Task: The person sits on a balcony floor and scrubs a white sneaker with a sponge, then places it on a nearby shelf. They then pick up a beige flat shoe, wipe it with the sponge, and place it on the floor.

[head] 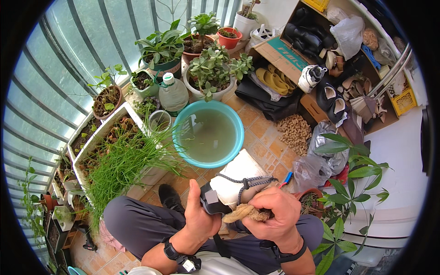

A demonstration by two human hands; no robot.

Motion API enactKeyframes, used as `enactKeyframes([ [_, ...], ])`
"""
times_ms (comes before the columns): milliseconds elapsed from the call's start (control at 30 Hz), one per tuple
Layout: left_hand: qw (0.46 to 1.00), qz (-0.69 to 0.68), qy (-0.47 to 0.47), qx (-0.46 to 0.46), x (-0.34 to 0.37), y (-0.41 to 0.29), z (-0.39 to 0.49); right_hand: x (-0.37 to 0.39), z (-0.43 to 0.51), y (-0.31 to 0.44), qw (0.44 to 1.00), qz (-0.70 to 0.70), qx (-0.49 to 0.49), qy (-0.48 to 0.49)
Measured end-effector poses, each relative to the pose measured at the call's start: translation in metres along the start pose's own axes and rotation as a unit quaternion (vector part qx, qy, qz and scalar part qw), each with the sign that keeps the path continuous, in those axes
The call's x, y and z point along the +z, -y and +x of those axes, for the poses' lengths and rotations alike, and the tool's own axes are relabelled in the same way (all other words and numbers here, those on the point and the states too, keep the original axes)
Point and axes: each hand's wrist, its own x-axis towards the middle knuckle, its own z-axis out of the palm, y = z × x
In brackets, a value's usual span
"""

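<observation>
My left hand [201, 215] holds a white and black shoe [240, 173] above my lap, with the thumb standing up beside its black part. Dark speckled laces with a black cord toggle [245, 183] cross the white upper. In the fingers of my right hand [275, 216] is a tan, rough-fibred scrubber [245, 213], perhaps loofah, pressed close to the shoe's near side. Whether it touches the shoe there is hard to see. Beyond the shoe, a turquoise basin [179, 151] of cloudy water sits on the tiled floor.
Spring-onion-like greens [120, 165] in a white planter lean toward the basin on the left. A plastic jug [173, 94] and potted plants [209, 68] stand behind it. To the right are peanuts [294, 132], plastic bags [312, 172], a leafy plant [340, 189] and a shoe-filled cardboard box [268, 51].
</observation>
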Motion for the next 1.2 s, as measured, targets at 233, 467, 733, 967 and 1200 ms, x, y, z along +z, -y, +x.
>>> enactKeyframes([
  [233, 1.0, -0.004, 0.013, 0.016, -0.005, 0.001, 0.0, 0.007, 0.006, 0.003, 0.994, -0.082, -0.06, 0.026],
  [467, 0.985, 0.169, -0.022, 0.027, -0.014, 0.01, -0.01, 0.001, 0.008, 0.007, 0.992, -0.102, -0.044, 0.068],
  [733, 0.884, 0.414, 0.128, 0.174, 0.003, -0.008, -0.013, -0.006, 0.009, 0.008, 0.995, -0.02, 0.081, 0.049],
  [967, 0.706, 0.6, 0.184, 0.329, 0.015, -0.024, 0.004, -0.011, 0.012, 0.012, 0.988, -0.009, 0.132, 0.079],
  [1200, 0.648, 0.649, 0.189, 0.35, 0.008, -0.017, 0.003, -0.003, 0.009, 0.012, 0.974, 0.016, 0.216, 0.063],
])
